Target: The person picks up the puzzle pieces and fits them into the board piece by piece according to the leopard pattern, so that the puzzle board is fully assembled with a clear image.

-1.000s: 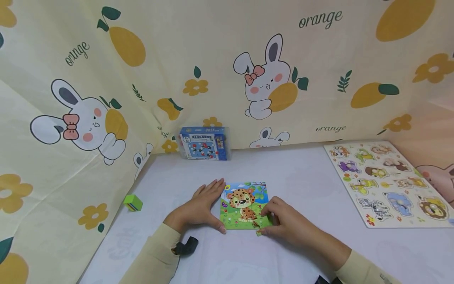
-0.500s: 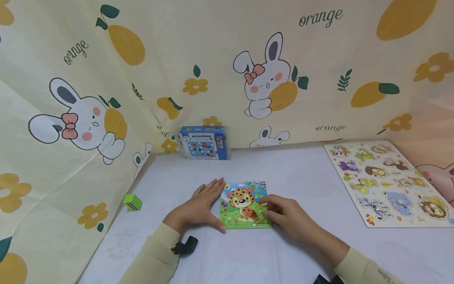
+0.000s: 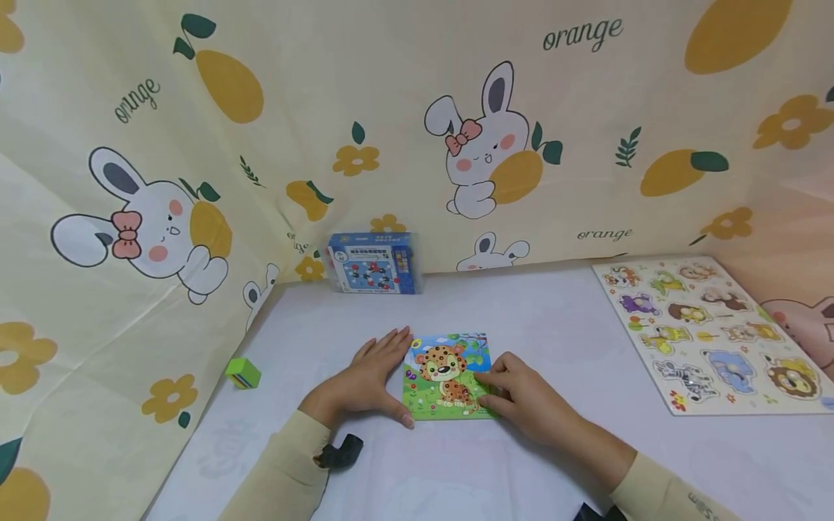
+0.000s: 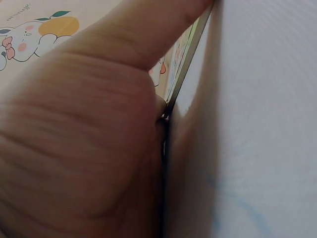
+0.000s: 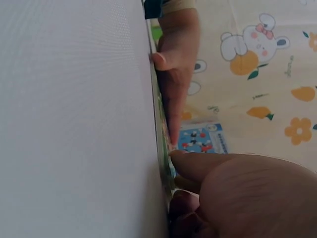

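A square jigsaw puzzle [image 3: 430,394] with a cartoon leopard on green grass lies flat on the white table, its picture filled out to the lower right corner. My left hand [image 3: 361,383] lies along its left side, fingers stretched out and thumb at the lower left corner. On the right side, my right hand [image 3: 531,401] presses the puzzle's surface with thumb and fingertips, slightly apart from each other. The right wrist view shows this right hand [image 5: 247,193] low at the board's edge, the outer fingers folded under. In the left wrist view, the left palm [image 4: 79,129] hides most of the board.
A blue boxed set [image 3: 374,264] stands against the patterned cloth at the back. A large animal peg board [image 3: 697,340] lies at the right. A small green block [image 3: 244,373] sits at the left edge of the table.
A small green puzzle piece that stuck out under my right fingers now sits in the lower right corner. The right fingertips have shifted onto the right side; the left hand has stayed put.
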Demonstrator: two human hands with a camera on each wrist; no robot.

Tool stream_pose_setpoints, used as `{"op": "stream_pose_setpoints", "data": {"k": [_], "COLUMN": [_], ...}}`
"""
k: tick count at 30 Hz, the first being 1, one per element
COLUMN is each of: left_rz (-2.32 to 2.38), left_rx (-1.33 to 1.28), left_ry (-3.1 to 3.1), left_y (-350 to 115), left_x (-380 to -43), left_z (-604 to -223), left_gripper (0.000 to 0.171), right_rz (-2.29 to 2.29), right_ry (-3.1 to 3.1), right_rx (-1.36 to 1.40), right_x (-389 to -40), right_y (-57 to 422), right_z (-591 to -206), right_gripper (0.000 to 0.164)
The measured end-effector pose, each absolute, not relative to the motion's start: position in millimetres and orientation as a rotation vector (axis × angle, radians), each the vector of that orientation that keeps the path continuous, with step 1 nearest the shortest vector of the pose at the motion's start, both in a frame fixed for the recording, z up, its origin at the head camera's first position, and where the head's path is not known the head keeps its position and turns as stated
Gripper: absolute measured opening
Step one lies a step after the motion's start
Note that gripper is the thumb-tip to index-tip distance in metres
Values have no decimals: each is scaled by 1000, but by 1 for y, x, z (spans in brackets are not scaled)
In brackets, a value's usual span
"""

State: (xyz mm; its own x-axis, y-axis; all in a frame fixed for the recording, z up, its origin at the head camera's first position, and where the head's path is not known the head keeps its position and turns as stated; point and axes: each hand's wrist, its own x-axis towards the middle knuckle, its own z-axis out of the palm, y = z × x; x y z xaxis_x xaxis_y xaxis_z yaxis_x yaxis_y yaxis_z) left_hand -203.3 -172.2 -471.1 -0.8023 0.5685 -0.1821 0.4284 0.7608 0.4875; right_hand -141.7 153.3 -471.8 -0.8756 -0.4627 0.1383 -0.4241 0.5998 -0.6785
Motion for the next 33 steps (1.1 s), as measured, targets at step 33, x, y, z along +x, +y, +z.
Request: {"op": "stream_pose_setpoints", "data": {"k": [33], "left_rz": [640], "left_rx": [765], "left_ry": [2629], "left_y": [-177], "left_x": [-201], "left_z": [-473], "left_gripper": [153], "right_rz": [-906], "right_ry": [2690], "right_rx": [-892], "right_x": [-132], "right_y": [164], "right_z": [-450], "right_gripper": [52]}}
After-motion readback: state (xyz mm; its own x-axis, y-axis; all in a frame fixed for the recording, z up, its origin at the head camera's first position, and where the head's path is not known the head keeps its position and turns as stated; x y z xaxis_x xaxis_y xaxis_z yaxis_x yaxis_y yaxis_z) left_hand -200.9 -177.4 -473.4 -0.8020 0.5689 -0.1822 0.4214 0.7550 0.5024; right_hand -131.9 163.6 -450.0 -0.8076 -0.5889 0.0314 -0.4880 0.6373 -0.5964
